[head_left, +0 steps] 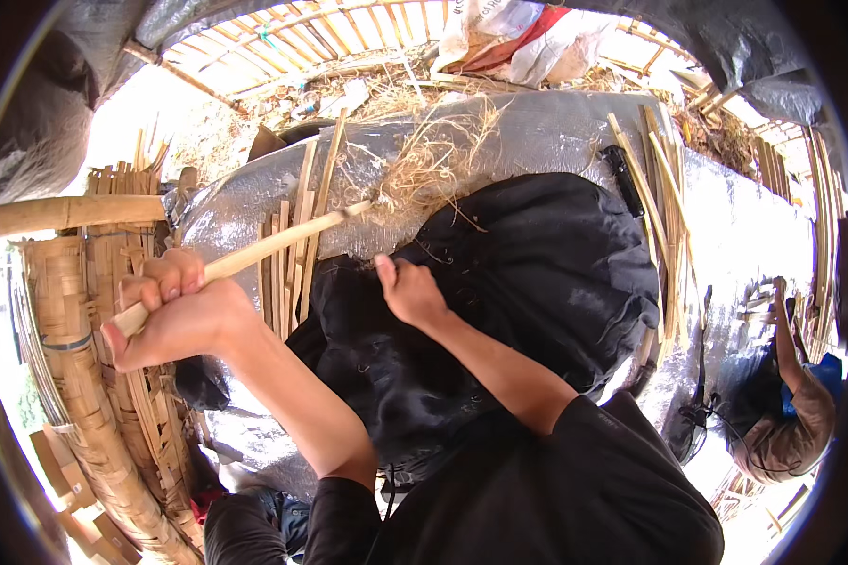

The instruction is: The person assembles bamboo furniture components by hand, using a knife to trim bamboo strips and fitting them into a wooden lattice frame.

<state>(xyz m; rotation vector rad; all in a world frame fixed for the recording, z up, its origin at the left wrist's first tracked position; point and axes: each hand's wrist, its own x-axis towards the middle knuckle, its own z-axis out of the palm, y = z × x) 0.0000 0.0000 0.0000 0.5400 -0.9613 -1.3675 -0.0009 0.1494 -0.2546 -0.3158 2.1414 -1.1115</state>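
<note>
My left hand (174, 306) is wrapped round the near end of a pale bamboo strip (273, 243). The strip slants up to the right, and its darker far tip reaches a tangle of thin shavings (433, 155). My right hand (413, 290) is closed, thumb side up, over the black cloth (537, 273) spread across my lap. Whatever its fingers hold, if anything, is hidden against the dark cloth. The hand stays apart from the strip, below its far end. A few loose shaving threads cling to the cloth.
Silver sheeting (556, 122) covers the surface ahead. Bundles of bamboo strips (292, 235) lie on both sides, with a black rod-like object (622, 179) by the right bundle. A woven bamboo structure (85, 358) stands left. Another person (787, 424) sits far right. Sacks (528, 42) lie at the back.
</note>
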